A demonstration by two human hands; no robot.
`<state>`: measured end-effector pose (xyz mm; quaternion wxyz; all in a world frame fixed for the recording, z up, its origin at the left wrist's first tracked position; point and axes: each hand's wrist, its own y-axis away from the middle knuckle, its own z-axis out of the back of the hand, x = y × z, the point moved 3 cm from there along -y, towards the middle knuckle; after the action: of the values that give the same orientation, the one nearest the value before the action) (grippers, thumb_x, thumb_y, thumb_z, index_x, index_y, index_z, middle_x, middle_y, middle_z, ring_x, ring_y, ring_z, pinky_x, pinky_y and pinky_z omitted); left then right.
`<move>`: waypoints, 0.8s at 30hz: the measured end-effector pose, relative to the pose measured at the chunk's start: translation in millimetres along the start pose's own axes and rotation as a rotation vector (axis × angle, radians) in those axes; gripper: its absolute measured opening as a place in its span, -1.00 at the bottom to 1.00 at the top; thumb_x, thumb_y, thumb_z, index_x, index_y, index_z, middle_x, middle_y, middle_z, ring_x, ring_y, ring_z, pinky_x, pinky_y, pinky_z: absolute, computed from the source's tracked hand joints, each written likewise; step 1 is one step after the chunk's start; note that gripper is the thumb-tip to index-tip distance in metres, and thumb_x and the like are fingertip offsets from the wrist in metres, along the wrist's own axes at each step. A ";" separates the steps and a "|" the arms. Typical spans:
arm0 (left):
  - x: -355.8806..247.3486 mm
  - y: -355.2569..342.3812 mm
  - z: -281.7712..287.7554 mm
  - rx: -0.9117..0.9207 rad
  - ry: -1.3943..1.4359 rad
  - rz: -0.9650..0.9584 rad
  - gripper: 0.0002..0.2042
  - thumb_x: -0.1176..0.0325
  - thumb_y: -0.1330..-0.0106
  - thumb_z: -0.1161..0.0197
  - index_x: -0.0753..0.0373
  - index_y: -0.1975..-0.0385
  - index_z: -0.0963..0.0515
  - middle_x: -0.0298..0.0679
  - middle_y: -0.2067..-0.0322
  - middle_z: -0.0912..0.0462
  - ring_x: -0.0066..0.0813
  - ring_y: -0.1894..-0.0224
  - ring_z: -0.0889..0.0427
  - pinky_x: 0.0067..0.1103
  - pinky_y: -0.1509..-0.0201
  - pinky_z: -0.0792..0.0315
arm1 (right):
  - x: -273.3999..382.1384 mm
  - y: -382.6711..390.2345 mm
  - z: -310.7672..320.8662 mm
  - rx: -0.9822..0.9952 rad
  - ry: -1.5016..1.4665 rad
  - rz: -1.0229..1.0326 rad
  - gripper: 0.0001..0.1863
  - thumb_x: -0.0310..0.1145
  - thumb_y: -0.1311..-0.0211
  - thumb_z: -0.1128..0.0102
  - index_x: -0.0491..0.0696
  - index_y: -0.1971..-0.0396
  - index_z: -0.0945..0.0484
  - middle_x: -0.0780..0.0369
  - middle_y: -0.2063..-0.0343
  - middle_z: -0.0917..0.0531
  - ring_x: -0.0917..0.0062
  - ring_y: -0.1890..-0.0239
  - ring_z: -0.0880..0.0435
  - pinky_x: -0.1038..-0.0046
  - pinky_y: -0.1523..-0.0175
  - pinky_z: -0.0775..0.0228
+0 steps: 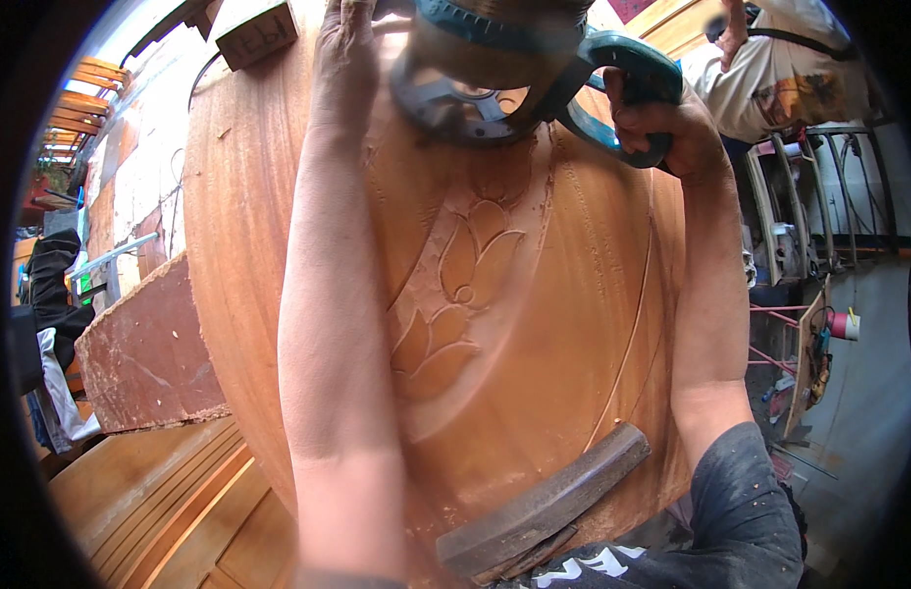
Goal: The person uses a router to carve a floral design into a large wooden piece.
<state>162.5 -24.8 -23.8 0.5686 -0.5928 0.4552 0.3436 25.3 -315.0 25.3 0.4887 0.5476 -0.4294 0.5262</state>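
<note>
A teal plunge router (504, 49) stands on a large reddish-brown wooden panel (534, 363) at the far side, its dark round base flat against the wood. My right hand (676, 128) is closed round the router's looped handle. At the upper edge, left of the router, only the wrist and part of my left hand (349, 25) show; its fingers are cut off by the frame. Between my forearms runs a band of carved tulip-like flowers (480, 250), partly covered by the router and my left forearm. Fine dust lies along the routed lines.
A dark, heavy bar (548, 501) rests on the panel's near edge by my body. A wooden block (257, 34) sits at its far left. Beyond, another person's hand (733, 34) shows at upper right. Slatted boards (171, 501) lie lower left; a rack (818, 196) stands right.
</note>
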 end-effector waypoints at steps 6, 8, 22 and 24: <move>-12.5 8.6 -1.9 0.054 0.161 0.076 -0.40 -0.12 -0.61 0.07 0.29 -0.36 -0.38 -0.17 -0.26 -0.52 -0.39 -0.15 -0.54 -0.44 -0.22 -0.42 | -0.6 2.9 -6.7 -0.002 0.000 -0.007 -0.64 -0.49 0.05 -0.36 -0.16 0.16 -0.60 0.30 0.55 -0.56 0.66 0.67 -0.44 0.57 0.48 -0.29; -20.1 12.3 -3.5 0.057 0.087 0.034 -0.39 -0.12 -0.61 0.09 0.28 -0.38 -0.37 -0.17 -0.27 -0.52 -0.39 -0.13 -0.56 -0.43 -0.22 -0.42 | 1.2 3.8 -7.6 -0.013 0.008 0.015 -0.69 -0.47 0.03 -0.38 -0.14 0.22 -0.60 0.32 0.59 -0.54 0.69 0.68 -0.43 0.59 0.50 -0.25; -7.1 5.4 2.4 0.048 0.011 0.023 -0.40 -0.09 -0.63 0.14 0.25 -0.44 -0.31 -0.18 -0.31 -0.51 -0.40 -0.04 -0.60 -0.46 -0.17 -0.47 | 3.7 7.9 -12.1 -0.050 -0.041 0.024 -0.64 -0.52 0.06 -0.38 -0.16 0.17 -0.61 0.32 0.56 -0.55 0.67 0.67 -0.44 0.60 0.50 -0.31; -6.7 7.5 2.0 0.051 0.008 0.010 -0.40 -0.09 -0.63 0.14 0.25 -0.44 -0.30 -0.18 -0.30 -0.51 -0.41 -0.03 -0.60 -0.46 -0.16 -0.47 | 4.3 8.1 -12.3 -0.043 -0.034 0.031 -0.64 -0.52 0.06 -0.38 -0.16 0.16 -0.61 0.32 0.55 -0.56 0.67 0.67 -0.44 0.60 0.50 -0.32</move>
<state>153.4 -21.3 -20.5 0.5800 -0.5773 0.4690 0.3322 15.7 -304.0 29.8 0.4847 0.5391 -0.4573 0.5150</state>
